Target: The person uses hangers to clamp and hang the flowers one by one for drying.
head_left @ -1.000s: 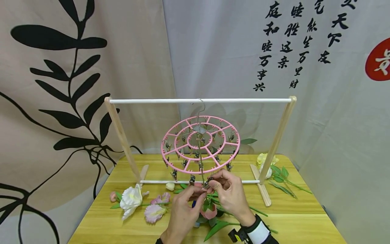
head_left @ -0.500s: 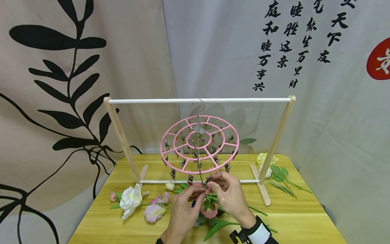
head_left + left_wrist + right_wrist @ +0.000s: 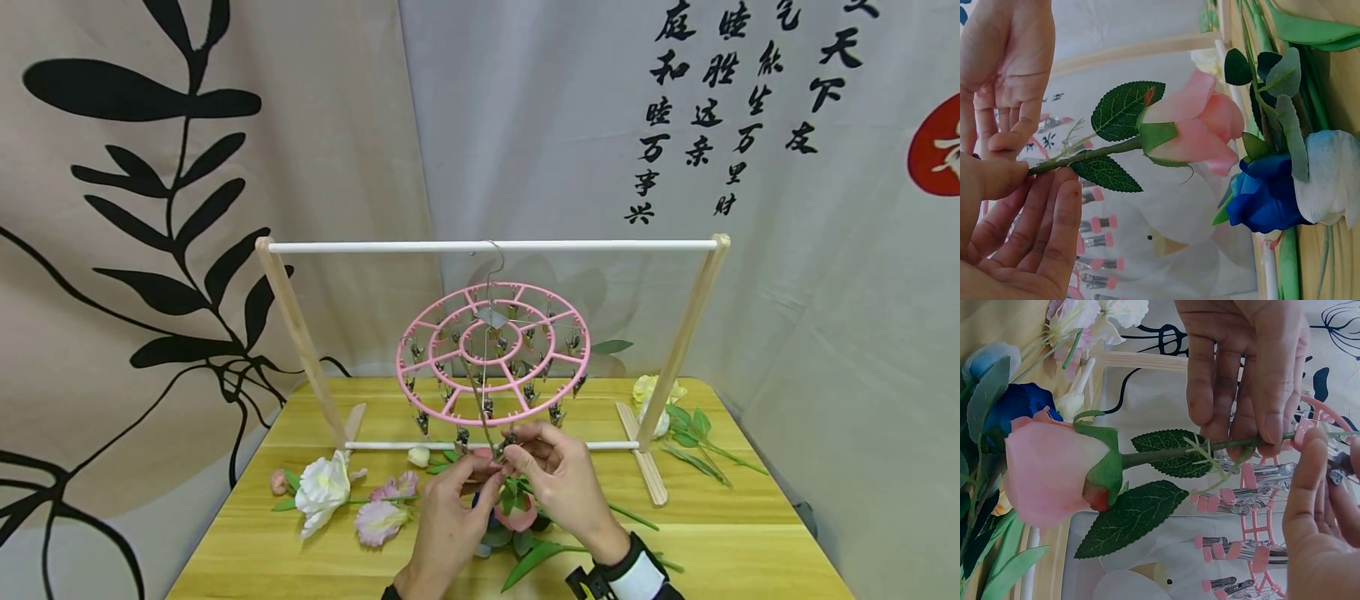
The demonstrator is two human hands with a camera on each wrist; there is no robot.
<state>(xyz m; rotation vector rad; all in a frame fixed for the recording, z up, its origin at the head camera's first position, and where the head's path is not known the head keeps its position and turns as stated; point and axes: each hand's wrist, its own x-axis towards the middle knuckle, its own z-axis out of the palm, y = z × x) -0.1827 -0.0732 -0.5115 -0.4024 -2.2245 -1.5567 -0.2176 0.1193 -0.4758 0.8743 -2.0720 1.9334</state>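
Observation:
In the head view a pink round clip hanger (image 3: 587,346) hangs by its hook from a white rod (image 3: 600,246). My left hand (image 3: 453,512) pinches the stem of a pink rose (image 3: 1191,122) between thumb and fingers. The bloom points down and the bare stem end rises past the fingers, as the right wrist view shows. My right hand (image 3: 562,479) pinches a metal clip (image 3: 1335,472) of the hanger right beside that stem. Fingers partly hide the clip, so I cannot tell whether its jaws touch the stem.
Wooden posts (image 3: 682,342) hold up the rod. On the table (image 3: 735,542) lie a white flower (image 3: 322,496), lilac flowers (image 3: 381,521) and, at right, a yellow flower (image 3: 648,390). A blue rose (image 3: 1266,194) and a pale blue-white flower (image 3: 1332,178) lie below the hands.
The upper end of the rose stem has tilted to the left. The hanger has turned slightly. Both hands stay close together in nearly the same place, keeping their holds.

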